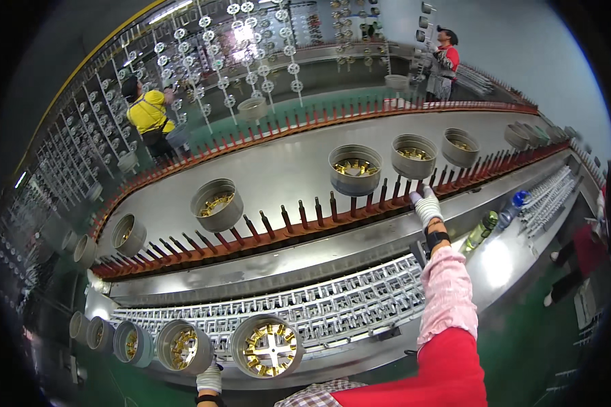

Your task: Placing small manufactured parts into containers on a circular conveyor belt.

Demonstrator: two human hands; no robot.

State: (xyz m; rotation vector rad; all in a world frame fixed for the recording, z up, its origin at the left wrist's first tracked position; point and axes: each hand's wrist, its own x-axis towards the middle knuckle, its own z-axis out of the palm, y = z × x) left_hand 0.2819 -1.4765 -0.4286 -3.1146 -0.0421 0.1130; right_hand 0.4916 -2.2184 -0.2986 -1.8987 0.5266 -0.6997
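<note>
My right hand (426,205), in a white glove, reaches forward to the row of dark pegs (319,211) on the conveyor. Its fingers are stretched out and apart, just below a round grey metal pot (414,157) with gold-coloured pieces inside. My left hand (210,378), also gloved, is low at the front, against the lower right side of another such pot (183,346); its fingers are mostly hidden by that pot. Right of it stands a pot (273,346) with a ring of gold pieces around a white cross-shaped part.
More pots (217,205) stand along the pegged conveyor. Rows of metal racks (305,305) lie on the bench before me. Bottles (482,230) stand at right. Across the conveyor are a person in yellow (149,112), a person in red (447,61) and hanging strings of wheel-shaped parts.
</note>
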